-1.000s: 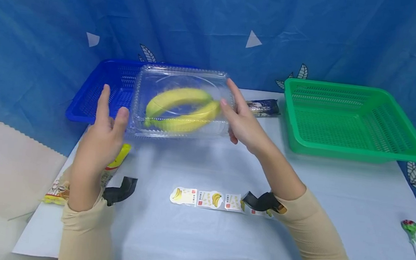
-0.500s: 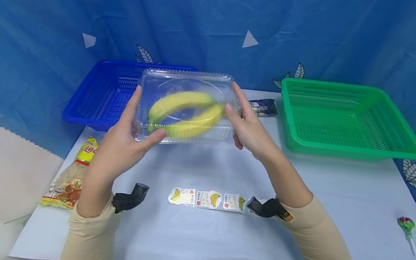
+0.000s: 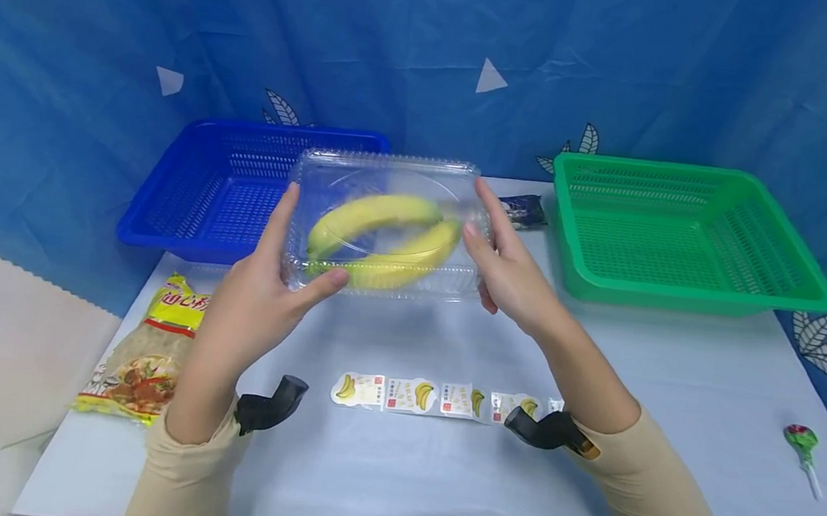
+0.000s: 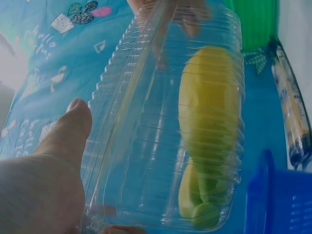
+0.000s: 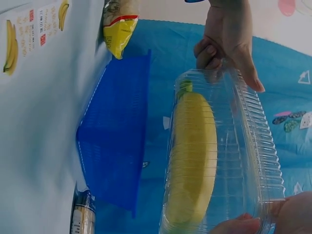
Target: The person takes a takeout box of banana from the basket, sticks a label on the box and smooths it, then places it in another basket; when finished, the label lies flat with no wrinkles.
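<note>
A clear plastic clamshell container (image 3: 421, 177) is held up above the table, its lid closed over two bananas (image 3: 376, 214). My left hand (image 3: 252, 301) grips its left end, thumb along the near edge. At the opposite end my right hand (image 3: 512, 276) holds it with thumb and fingers. Through the ribbed side in the right wrist view, a banana (image 5: 192, 156) lies lengthwise, and the left hand (image 5: 229, 44) curls its fingers at the far end. In the left wrist view, the thumb (image 4: 70, 131) stands beside the rim; the other fingers are mostly hidden.
A blue basket (image 3: 134, 223) stands back left, a green basket (image 3: 686, 297) back right. Between them lies a dark packet (image 3: 524, 210). A food bag (image 3: 150, 357) lies at left, a strip of banana labels (image 3: 411, 395) in front, a lollipop (image 3: 802, 445) at right.
The left hand has come from beside the container onto its left end and now grips it. The container, with the right hand still on it, has shifted slightly right and nearer.
</note>
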The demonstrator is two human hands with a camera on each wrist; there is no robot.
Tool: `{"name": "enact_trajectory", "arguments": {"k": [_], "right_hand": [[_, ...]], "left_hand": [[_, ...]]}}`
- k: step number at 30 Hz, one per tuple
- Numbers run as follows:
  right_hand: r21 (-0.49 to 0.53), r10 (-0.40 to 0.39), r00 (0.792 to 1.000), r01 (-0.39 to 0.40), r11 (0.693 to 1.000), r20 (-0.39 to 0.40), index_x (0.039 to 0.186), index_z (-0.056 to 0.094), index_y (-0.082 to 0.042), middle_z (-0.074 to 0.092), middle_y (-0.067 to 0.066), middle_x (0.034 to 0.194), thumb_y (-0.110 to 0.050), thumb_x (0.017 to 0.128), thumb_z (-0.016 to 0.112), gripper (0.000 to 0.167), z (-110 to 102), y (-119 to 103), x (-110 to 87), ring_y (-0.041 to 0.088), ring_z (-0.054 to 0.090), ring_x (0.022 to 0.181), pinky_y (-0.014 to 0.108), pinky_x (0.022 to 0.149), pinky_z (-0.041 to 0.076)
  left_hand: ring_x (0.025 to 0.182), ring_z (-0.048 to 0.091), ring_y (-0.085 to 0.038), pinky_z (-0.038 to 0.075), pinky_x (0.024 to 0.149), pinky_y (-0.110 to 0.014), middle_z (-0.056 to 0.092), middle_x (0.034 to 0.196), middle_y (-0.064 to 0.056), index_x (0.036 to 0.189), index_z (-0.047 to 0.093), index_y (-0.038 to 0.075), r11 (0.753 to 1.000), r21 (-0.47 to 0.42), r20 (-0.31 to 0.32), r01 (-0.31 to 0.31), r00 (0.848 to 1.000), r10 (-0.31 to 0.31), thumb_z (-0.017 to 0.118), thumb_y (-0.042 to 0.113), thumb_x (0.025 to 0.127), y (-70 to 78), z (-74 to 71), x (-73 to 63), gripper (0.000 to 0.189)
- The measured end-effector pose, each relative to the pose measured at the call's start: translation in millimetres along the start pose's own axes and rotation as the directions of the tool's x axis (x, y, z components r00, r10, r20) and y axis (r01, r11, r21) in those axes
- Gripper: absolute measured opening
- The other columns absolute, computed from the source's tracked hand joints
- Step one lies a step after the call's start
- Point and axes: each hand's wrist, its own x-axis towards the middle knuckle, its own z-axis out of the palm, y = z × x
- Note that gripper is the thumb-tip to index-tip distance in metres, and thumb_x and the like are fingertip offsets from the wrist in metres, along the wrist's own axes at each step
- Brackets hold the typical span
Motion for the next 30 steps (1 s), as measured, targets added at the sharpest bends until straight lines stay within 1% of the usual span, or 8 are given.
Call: {"name": "enact_trajectory", "arguments": {"k": [4, 8, 16, 21, 23, 26, 28, 30], "right_hand": [[-0.02, -0.022, 1.0, 0.021, 1.0, -0.011, 0.154, 0.006, -0.052, 0.01, -0.011, 0.165, -0.042, 0.107, 0.038, 0.058, -4, 4, -7.7, 0.026, 0.038, 0.041, 0.037, 0.038, 0.039], [-0.042, -0.03, 0.999, 0.029, 0.999, -0.016, 0.155, 0.003, -0.051, 0.008, -0.012, 0.165, -0.043, 0.107, 0.037, 0.059, -9, 7, -15.9, 0.027, 0.038, 0.04, 0.037, 0.037, 0.039], [-0.105, -0.011, 0.999, 0.006, 0.994, -0.044, 0.156, 0.0, -0.049, 0.003, -0.012, 0.166, -0.042, 0.108, 0.034, 0.059, -18, 18, -30.3, 0.028, 0.041, 0.04, 0.036, 0.038, 0.04], [-0.145, -0.001, 0.998, -0.008, 0.989, -0.058, 0.155, -0.002, -0.05, 0.002, -0.011, 0.167, -0.042, 0.108, 0.033, 0.06, -23, 24, -38.3, 0.026, 0.042, 0.039, 0.036, 0.038, 0.04], [-0.169, 0.005, 0.998, -0.017, 0.986, -0.067, 0.154, -0.003, -0.051, 0.004, -0.011, 0.167, -0.043, 0.108, 0.032, 0.059, -24, 28, -41.4, 0.027, 0.041, 0.04, 0.038, 0.038, 0.04], [-0.222, -0.003, 0.996, -0.017, 0.975, -0.087, 0.156, -0.003, -0.046, 0.001, -0.011, 0.167, -0.043, 0.108, 0.032, 0.06, -27, 32, -45.1, 0.029, 0.068, 0.097, 0.048, 0.08, 0.057], [-0.261, -0.014, 0.995, -0.013, 0.965, -0.101, 0.158, -0.003, -0.041, 0.0, -0.01, 0.167, -0.043, 0.107, 0.032, 0.061, -28, 36, -46.9, 0.026, 0.042, 0.142, 0.057, 0.11, 0.04], [-0.29, -0.025, 0.994, -0.008, 0.957, -0.111, 0.159, -0.002, -0.036, -0.001, -0.011, 0.167, -0.043, 0.107, 0.032, 0.062, -30, 39, -48.6, 0.022, 0.002, 0.155, 0.063, 0.12, 0.014]], "left_hand": [[0.063, 0.054, -0.027, 0.046, 0.049, -0.034, 0.056, 0.081, -0.016, 0.154, -0.01, 0.047, 1.0, 0.015, 0.013, -0.012, 1.0, 0.012, 0.062, 0.07, 0.084, 4.1, 5.3, -2.7, 0.103], [0.052, 0.045, -0.024, 0.039, 0.044, -0.031, 0.045, 0.067, -0.01, 0.155, -0.011, 0.046, 0.999, 0.03, 0.032, -0.023, 0.999, 0.022, 0.062, 0.069, 0.084, 7.9, 12.8, -4.4, 0.104], [0.052, 0.047, -0.023, 0.038, 0.042, -0.031, 0.047, 0.064, -0.008, 0.155, -0.013, 0.043, 0.997, 0.062, 0.07, -0.05, 0.996, 0.046, 0.059, 0.072, 0.084, 12.0, 28.9, -2.3, 0.105], [0.075, 0.061, -0.029, 0.049, 0.056, -0.036, 0.064, 0.09, -0.015, 0.156, -0.013, 0.04, 0.996, 0.062, 0.098, -0.067, 0.993, 0.061, 0.058, 0.071, 0.086, 13.4, 39.9, -2.6, 0.104], [0.088, 0.066, -0.034, 0.053, 0.063, -0.04, 0.067, 0.114, -0.018, 0.156, -0.012, 0.039, 0.995, 0.07, 0.103, -0.076, 0.992, 0.068, 0.058, 0.071, 0.086, 13.3, 44.7, -2.7, 0.104], [0.101, 0.067, -0.04, 0.056, 0.07, -0.047, 0.061, 0.134, -0.02, 0.156, -0.013, 0.04, 0.994, 0.071, 0.115, -0.083, 0.991, 0.075, 0.057, 0.071, 0.086, 13.5, 51.4, -2.0, 0.103], [0.114, 0.063, -0.043, 0.057, 0.077, -0.052, 0.052, 0.147, -0.019, 0.156, -0.012, 0.04, 0.993, 0.072, 0.116, -0.096, 0.989, 0.087, 0.057, 0.072, 0.086, 13.4, 55.4, -1.0, 0.104], [0.118, 0.061, -0.045, 0.056, 0.08, -0.056, 0.05, 0.149, -0.019, 0.156, -0.012, 0.04, 0.992, 0.071, 0.121, -0.106, 0.988, 0.096, 0.057, 0.073, 0.085, 13.5, 59.4, 0.5, 0.104]]}}
